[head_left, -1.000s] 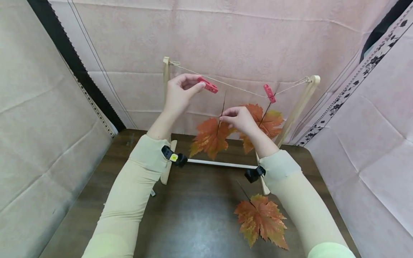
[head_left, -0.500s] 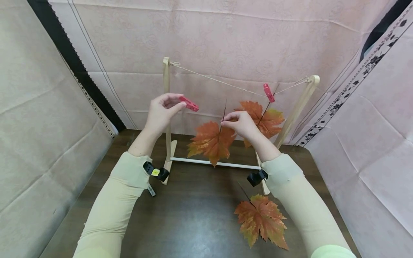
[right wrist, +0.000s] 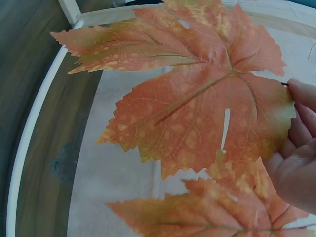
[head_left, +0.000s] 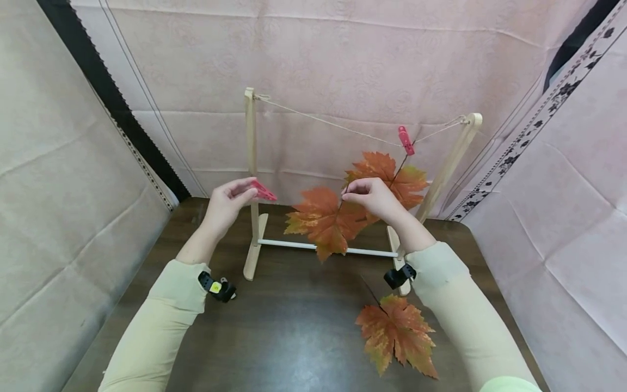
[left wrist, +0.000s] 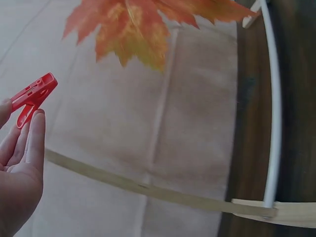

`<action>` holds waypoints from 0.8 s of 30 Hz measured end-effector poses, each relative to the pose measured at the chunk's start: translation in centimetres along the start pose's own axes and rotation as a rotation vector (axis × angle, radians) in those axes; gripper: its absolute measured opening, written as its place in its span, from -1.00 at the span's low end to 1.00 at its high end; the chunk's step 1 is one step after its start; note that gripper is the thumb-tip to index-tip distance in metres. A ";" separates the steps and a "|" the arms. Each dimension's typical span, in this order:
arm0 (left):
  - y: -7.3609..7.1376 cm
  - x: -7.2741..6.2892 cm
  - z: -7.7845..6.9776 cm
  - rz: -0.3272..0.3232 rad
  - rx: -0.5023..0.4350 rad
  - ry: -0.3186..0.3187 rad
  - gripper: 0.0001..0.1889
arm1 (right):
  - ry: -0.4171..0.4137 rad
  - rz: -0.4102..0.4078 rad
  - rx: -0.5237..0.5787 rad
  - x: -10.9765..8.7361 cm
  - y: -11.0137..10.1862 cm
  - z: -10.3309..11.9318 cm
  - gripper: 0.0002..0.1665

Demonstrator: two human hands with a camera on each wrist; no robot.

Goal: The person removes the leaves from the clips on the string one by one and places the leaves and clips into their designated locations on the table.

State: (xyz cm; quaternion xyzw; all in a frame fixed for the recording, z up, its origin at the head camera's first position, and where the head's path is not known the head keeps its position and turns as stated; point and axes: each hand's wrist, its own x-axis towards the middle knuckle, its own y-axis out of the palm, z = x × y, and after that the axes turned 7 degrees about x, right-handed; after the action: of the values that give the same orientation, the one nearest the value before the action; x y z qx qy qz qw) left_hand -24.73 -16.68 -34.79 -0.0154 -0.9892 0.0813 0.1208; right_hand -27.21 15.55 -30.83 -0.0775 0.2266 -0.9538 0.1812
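My left hand pinches a red clothespin by its handles, near the left post. In the left wrist view the clothespin sits between thumb and fingertips. My right hand pinches the dark stem of an orange maple leaf, which hangs in front of the frame's white crossbar. The right wrist view shows this leaf broadly, its stem end at my fingertips. Behind my right hand, a second leaf hangs by its stem from another red clothespin on the string.
The string runs between a left wooden post and a right wooden post. A third maple leaf lies on the dark wooden table at the front right. Pale cloth surrounds the table's back and sides.
My left hand has moved down and left, away from the string, with the clothespin. My right hand has lowered slightly and shifted right, with its leaf.
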 end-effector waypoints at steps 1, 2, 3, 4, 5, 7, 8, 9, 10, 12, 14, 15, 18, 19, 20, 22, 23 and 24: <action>-0.2 -0.1 0.4 0.008 -0.012 -0.004 -0.53 | 0.003 0.002 0.001 -0.1 -0.1 -0.2 -0.81; -0.3 -0.3 0.9 0.016 -0.023 -0.010 -0.52 | 0.004 0.004 0.001 -0.2 -0.3 -0.5 -0.81; -0.5 -0.5 1.3 0.023 -0.031 -0.017 -0.51 | 0.005 0.006 0.001 -0.3 -0.4 -0.7 -0.81; -0.7 -0.6 1.7 0.030 -0.041 -0.025 -0.50 | 0.006 0.008 -0.002 -0.3 -0.5 -0.9 -0.81; -0.8 -0.7 2.1 0.036 -0.047 -0.031 -0.49 | 0.009 0.011 -0.006 -0.5 -0.7 -1.2 -0.81; -1.2 -1.1 2.8 0.045 -0.063 -0.049 -0.45 | 0.009 0.025 -0.015 -0.6 -0.9 -1.6 -0.81; -1.4 -1.3 3.1 0.046 -0.064 -0.055 -0.44 | 0.008 0.037 -0.018 -0.8 -1.0 -1.9 -0.81; -1.6 -1.5 3.5 0.046 -0.062 -0.060 -0.43 | 0.009 0.051 -0.022 -0.9 -1.2 -2.1 -0.80; -1.9 -1.6 3.8 0.049 -0.061 -0.065 -0.42 | 0.009 0.065 -0.028 -1.1 -1.3 -2.4 -0.80; -2.3 -2.0 4.4 0.055 -0.042 -0.079 -0.41 | 0.006 0.097 -0.031 -1.4 -1.6 -2.9 -0.81; -2.8 -2.4 5.0 0.072 -0.014 -0.097 -0.40 | 0.010 0.131 -0.030 -1.8 -1.9 -3.5 -0.82; -3.0 -2.7 5.3 0.084 -0.001 -0.105 -0.40 | 0.012 0.149 -0.030 -2.0 -2.1 -3.8 -0.82; -3.8 -3.4 6.3 0.122 0.054 -0.142 -0.40 | 0.028 0.193 -0.024 -2.6 -2.5 -4.6 -0.82; -4.2 -3.6 6.6 0.135 0.069 -0.159 -0.40 | 0.032 0.205 -0.027 -2.8 -2.7 -4.8 -0.82; -4.4 -3.9 6.9 0.146 0.084 -0.175 -0.41 | 0.039 0.213 -0.028 -3.0 -2.8 -5.1 -0.82; -5.0 -4.4 7.6 0.163 0.109 -0.210 -0.41 | 0.051 0.226 -0.028 -3.3 -3.0 -5.7 -0.81; -5.3 -4.7 7.9 0.171 0.119 -0.228 -0.40 | 0.054 0.235 -0.030 -3.5 -3.2 -6.1 -0.81; -5.5 -5.0 8.2 0.176 0.122 -0.244 -0.40 | 0.061 0.243 -0.029 -3.7 -3.3 -6.4 -0.81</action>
State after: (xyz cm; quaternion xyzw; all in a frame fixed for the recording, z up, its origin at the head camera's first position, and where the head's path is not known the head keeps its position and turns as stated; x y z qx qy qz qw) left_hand -21.96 -23.65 -42.96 -0.0845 -0.9846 0.1528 -0.0072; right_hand -26.27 22.27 -35.24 -0.0232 0.2534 -0.9234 0.2872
